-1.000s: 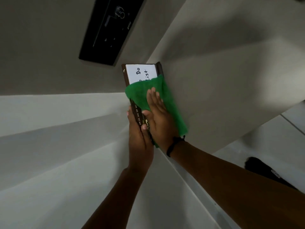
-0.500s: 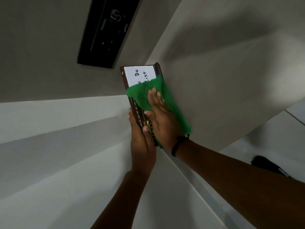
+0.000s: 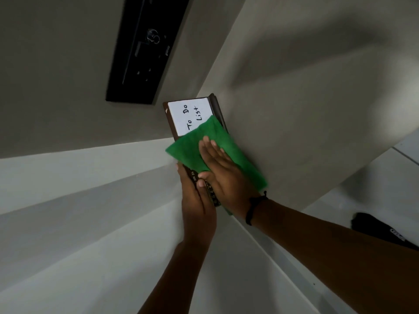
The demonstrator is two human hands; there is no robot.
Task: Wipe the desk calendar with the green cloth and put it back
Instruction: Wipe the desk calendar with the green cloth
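Desk calendar [image 3: 190, 114]: off the table, clamped along its near-left edge by my left hand [image 3: 197, 209]. Right hand [image 3: 223, 177] presses green cloth [image 3: 213, 143] flat on it. Wiping underway; next, uncovered far end.

Green cloth [image 3: 213, 141], brown calendar [image 3: 170, 123]

Green cloth [image 3: 217, 141] on calendar [image 3: 188, 116] (hand-pressed)
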